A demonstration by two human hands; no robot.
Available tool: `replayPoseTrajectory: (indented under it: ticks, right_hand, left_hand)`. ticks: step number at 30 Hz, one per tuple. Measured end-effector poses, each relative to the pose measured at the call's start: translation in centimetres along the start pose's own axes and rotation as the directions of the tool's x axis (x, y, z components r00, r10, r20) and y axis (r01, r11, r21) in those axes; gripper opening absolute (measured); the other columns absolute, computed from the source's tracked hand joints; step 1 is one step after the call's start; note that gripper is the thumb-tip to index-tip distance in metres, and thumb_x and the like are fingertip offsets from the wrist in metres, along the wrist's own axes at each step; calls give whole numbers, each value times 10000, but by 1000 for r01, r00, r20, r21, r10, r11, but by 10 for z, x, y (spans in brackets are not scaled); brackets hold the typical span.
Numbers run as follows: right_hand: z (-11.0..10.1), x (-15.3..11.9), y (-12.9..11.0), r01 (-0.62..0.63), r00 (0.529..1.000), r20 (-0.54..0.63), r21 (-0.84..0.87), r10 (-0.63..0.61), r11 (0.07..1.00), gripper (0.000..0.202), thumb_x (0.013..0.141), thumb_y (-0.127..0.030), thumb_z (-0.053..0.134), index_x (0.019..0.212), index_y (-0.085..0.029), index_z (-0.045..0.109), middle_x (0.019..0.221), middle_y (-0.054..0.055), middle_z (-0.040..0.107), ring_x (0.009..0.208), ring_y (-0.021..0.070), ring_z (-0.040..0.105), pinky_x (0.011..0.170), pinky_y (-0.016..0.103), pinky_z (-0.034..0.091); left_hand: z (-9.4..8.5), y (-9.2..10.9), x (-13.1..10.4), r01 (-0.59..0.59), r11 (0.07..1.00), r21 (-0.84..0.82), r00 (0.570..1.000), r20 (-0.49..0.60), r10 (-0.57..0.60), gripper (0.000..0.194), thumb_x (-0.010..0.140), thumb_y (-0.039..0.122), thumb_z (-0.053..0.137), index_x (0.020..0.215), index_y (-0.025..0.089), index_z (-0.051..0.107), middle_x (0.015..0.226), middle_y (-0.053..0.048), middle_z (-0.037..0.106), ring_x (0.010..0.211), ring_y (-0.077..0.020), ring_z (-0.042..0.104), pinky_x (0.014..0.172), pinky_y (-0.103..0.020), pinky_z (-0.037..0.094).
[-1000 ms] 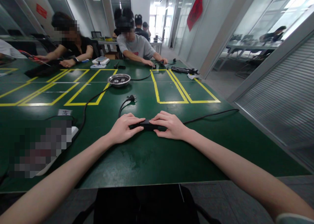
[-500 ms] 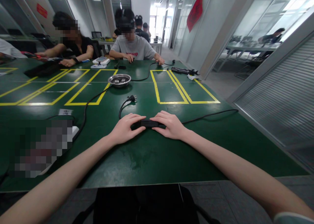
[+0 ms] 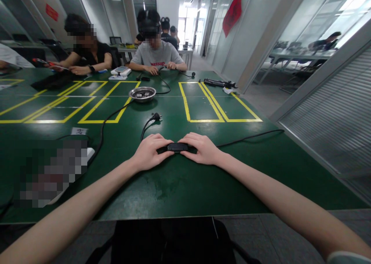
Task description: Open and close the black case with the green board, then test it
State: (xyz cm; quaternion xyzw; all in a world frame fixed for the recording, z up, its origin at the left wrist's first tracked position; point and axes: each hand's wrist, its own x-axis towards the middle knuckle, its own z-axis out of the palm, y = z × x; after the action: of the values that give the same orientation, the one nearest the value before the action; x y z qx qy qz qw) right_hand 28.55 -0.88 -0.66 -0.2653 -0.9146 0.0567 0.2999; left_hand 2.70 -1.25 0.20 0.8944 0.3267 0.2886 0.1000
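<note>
Between my two hands, low over the green table (image 3: 185,190), is a small black block (image 3: 177,147) with a cable at each end. My left hand (image 3: 152,151) pinches its left end between thumb and fingers. The right end is gripped the same way by my right hand (image 3: 199,148). A black plug (image 3: 156,117) lies on the table beyond my left hand, its cord curving back toward that hand. From my right hand a thin black cable (image 3: 252,137) runs off to the right.
A metal bowl (image 3: 142,94) with small metal parts stands farther back. Yellow tape (image 3: 205,121) marks rectangles on the table. At left lie a blurred-out object (image 3: 55,175) and a label (image 3: 79,131). A folded black tripod (image 3: 218,83) is at back right. Two people sit across the table.
The black block has tilted slightly in my fingers. Across the table, the person in grey has brought both hands together with a cable; the person in black has shifted a red-handled tool.
</note>
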Motion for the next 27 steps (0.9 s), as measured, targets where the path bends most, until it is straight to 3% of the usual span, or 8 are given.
replayPoseTrajectory:
  ticks: [8,14,18,27]
  right_hand:
    - [-2,1,-1,19,999,31,-66,-17,998,298,1020,-423,593,1112,-160,699,977,102,754,883,240,661,760,363,548]
    - [-2,1,-1,63,998,17,-114,-61,992,354,1044,-445,545,1137,-136,692,942,103,750,836,231,642,722,348,524]
    - [-4,0,-2,71,997,21,-115,-69,991,348,1040,-448,554,1125,-143,699,919,99,748,823,229,633,715,348,521]
    - [-5,-1,3,37,998,50,-53,-34,998,310,975,-395,654,1192,-176,691,1052,101,758,949,244,673,817,372,556]
  left_hand:
    - [1,0,-1,19,999,-51,999,35,-17,273,960,372,675,1166,206,741,984,-65,742,926,-220,685,841,-337,545]
    - [5,-4,-2,59,997,-43,996,76,-56,399,929,408,722,1262,188,711,1006,-76,716,887,-214,693,827,-330,553]
    - [5,0,-2,26,1000,1,998,56,-26,317,965,401,677,1208,205,733,965,-62,707,878,-210,687,827,-328,544]
    - [1,6,-1,-119,988,102,993,-11,121,333,1014,422,601,1200,177,729,928,-75,724,869,-217,674,813,-347,538]
